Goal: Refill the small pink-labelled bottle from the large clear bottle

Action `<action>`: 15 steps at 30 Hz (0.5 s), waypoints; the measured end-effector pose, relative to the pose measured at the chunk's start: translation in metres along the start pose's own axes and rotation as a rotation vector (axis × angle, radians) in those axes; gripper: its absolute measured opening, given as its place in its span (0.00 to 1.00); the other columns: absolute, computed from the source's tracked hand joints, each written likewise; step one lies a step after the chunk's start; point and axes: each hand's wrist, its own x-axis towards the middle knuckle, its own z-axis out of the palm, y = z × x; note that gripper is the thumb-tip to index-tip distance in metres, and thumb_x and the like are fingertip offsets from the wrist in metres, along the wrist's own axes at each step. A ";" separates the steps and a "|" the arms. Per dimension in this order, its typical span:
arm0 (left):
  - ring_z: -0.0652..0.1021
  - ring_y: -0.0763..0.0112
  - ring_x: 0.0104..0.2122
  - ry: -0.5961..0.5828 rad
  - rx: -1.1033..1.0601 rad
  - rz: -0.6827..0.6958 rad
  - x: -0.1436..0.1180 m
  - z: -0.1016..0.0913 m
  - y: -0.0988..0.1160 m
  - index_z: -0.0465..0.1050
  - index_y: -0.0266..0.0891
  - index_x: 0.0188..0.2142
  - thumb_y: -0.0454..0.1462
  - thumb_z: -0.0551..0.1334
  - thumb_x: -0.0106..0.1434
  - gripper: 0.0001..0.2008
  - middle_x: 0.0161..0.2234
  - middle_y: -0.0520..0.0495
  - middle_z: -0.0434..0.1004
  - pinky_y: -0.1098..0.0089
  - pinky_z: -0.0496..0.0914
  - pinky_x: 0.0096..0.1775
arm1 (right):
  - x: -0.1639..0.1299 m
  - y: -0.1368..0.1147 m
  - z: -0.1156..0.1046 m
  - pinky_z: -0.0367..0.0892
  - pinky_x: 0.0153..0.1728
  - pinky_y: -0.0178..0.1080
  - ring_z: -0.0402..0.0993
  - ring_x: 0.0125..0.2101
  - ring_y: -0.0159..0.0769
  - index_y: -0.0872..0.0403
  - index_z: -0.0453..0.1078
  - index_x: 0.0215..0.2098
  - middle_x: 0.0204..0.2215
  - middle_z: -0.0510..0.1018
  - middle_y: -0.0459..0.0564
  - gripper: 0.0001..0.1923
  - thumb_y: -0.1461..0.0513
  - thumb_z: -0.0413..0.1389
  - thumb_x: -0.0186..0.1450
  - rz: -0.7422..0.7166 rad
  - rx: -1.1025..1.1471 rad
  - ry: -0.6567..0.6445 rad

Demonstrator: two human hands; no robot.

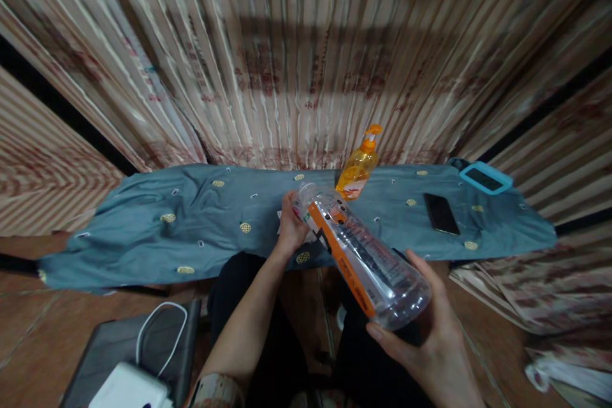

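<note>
Right hand: fingers curled under the base of a clear plastic bottle with an orange label, held tilted, neck away. Left hand: fingers closed around the bottle's capped neck, above the near edge of the blue cloth. Behind, near the far edge: orange pump bottle. Toward the right end: black phone, blue-cased device.

White charger cut off by bottom edge
</note>
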 end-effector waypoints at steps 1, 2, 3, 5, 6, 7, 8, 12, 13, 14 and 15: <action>0.80 0.59 0.52 -0.004 0.002 0.000 0.000 0.000 0.000 0.71 0.46 0.53 0.41 0.75 0.53 0.28 0.50 0.47 0.78 0.57 0.74 0.59 | 0.000 -0.003 0.001 0.81 0.48 0.49 0.78 0.57 0.53 0.43 0.58 0.71 0.66 0.69 0.55 0.48 0.50 0.71 0.57 0.018 0.002 0.014; 0.80 0.59 0.52 -0.007 0.003 0.001 0.000 0.000 0.001 0.71 0.46 0.53 0.41 0.75 0.53 0.28 0.50 0.47 0.77 0.57 0.74 0.59 | 0.000 -0.005 0.001 0.81 0.48 0.49 0.78 0.57 0.53 0.44 0.58 0.70 0.66 0.69 0.56 0.47 0.50 0.70 0.58 0.034 0.003 0.030; 0.80 0.59 0.52 -0.010 0.004 0.003 0.000 0.000 0.001 0.71 0.46 0.53 0.41 0.75 0.53 0.29 0.50 0.47 0.77 0.57 0.74 0.59 | 0.000 -0.006 0.002 0.81 0.49 0.49 0.77 0.57 0.53 0.45 0.59 0.70 0.66 0.69 0.56 0.46 0.50 0.70 0.58 0.040 0.004 0.038; 0.79 0.58 0.52 -0.013 0.007 0.009 -0.001 -0.001 0.002 0.70 0.45 0.54 0.41 0.75 0.53 0.30 0.51 0.46 0.78 0.56 0.74 0.59 | 0.000 -0.008 0.002 0.81 0.47 0.47 0.77 0.58 0.53 0.45 0.58 0.70 0.66 0.69 0.56 0.47 0.50 0.70 0.57 0.018 -0.004 0.023; 0.79 0.58 0.53 -0.014 0.010 0.012 -0.001 -0.001 0.003 0.70 0.45 0.54 0.41 0.75 0.53 0.30 0.51 0.46 0.78 0.56 0.73 0.60 | 0.001 -0.008 0.002 0.81 0.47 0.47 0.76 0.59 0.53 0.45 0.58 0.70 0.67 0.68 0.56 0.48 0.50 0.71 0.57 0.006 -0.011 0.017; 0.79 0.58 0.53 -0.014 0.015 0.014 -0.001 -0.001 0.004 0.70 0.45 0.54 0.41 0.75 0.53 0.30 0.51 0.46 0.78 0.55 0.73 0.60 | 0.001 -0.007 0.002 0.81 0.46 0.46 0.75 0.59 0.53 0.45 0.58 0.70 0.67 0.68 0.56 0.48 0.50 0.71 0.57 -0.002 -0.015 0.015; 0.79 0.58 0.52 -0.016 0.020 0.016 -0.001 -0.001 0.004 0.70 0.44 0.54 0.41 0.75 0.54 0.30 0.50 0.46 0.78 0.55 0.73 0.60 | 0.001 -0.008 0.002 0.81 0.46 0.46 0.74 0.60 0.54 0.45 0.58 0.70 0.67 0.67 0.56 0.48 0.50 0.71 0.57 -0.005 -0.013 0.017; 0.79 0.59 0.51 -0.020 0.021 0.015 -0.002 0.000 0.005 0.69 0.44 0.54 0.42 0.76 0.53 0.31 0.50 0.46 0.78 0.56 0.72 0.60 | 0.000 -0.012 0.004 0.81 0.47 0.46 0.74 0.60 0.54 0.48 0.59 0.69 0.67 0.66 0.57 0.45 0.50 0.69 0.58 0.034 0.033 0.045; 0.79 0.59 0.51 -0.020 0.017 0.011 -0.002 0.000 0.005 0.69 0.44 0.54 0.42 0.76 0.53 0.31 0.50 0.46 0.78 0.56 0.72 0.60 | 0.000 -0.013 0.005 0.81 0.47 0.47 0.74 0.60 0.54 0.48 0.59 0.69 0.67 0.66 0.58 0.46 0.50 0.69 0.57 0.046 0.042 0.042; 0.79 0.59 0.51 -0.019 0.012 0.006 -0.002 0.000 0.005 0.69 0.44 0.54 0.43 0.75 0.53 0.31 0.50 0.45 0.78 0.57 0.72 0.60 | 0.000 -0.014 0.005 0.80 0.47 0.47 0.75 0.59 0.54 0.48 0.59 0.69 0.67 0.67 0.58 0.46 0.51 0.70 0.57 0.057 0.047 0.040; 0.79 0.59 0.51 -0.019 0.008 0.002 -0.002 0.000 0.004 0.69 0.44 0.54 0.43 0.75 0.53 0.31 0.50 0.45 0.77 0.57 0.72 0.60 | 0.000 -0.015 0.005 0.80 0.48 0.48 0.74 0.60 0.54 0.47 0.59 0.69 0.67 0.67 0.58 0.46 0.51 0.70 0.57 0.065 0.049 0.038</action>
